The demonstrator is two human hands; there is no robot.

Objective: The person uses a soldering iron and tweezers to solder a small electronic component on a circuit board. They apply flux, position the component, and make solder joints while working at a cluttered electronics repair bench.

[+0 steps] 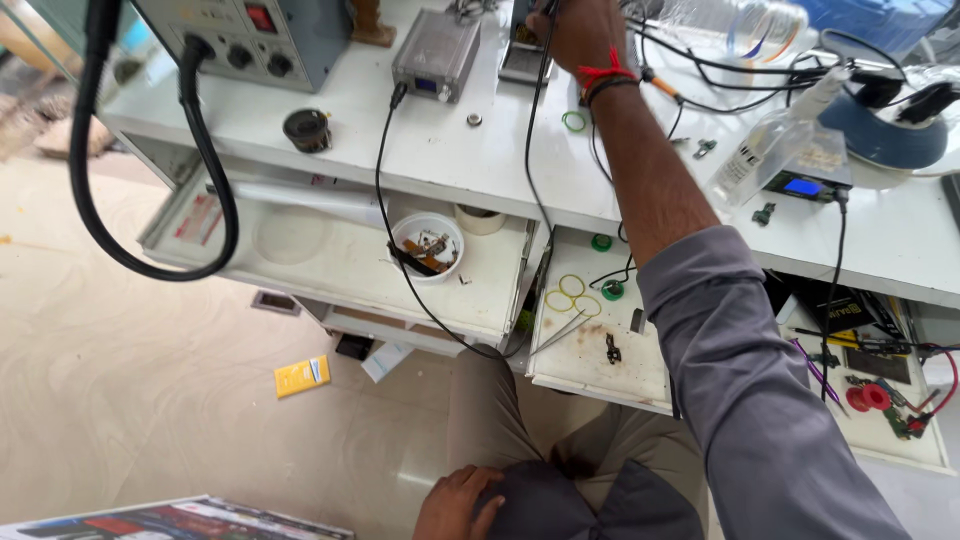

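Observation:
My right hand (582, 35) reaches far over the white workbench (450, 150), its arm in a grey sleeve with red and black threads at the wrist. Its fingers are closed on a thin black corded tool (547, 18), whose tip is hidden at the top edge. The black cord (528, 150) hangs from it down past the bench front. Left of the hand stands a small silver box unit (435, 55). My left hand (455, 500) rests on my lap against the dark grey cloth and holds nothing.
A grey station with knobs (240, 35) feeds a thick black hose (150, 200). Open drawers hold a white bowl of parts (428, 245), yellow-green rings (570, 295) and tweezers (560, 330). A clear bottle (770, 150) and a blue-lit device (805, 187) stand at right.

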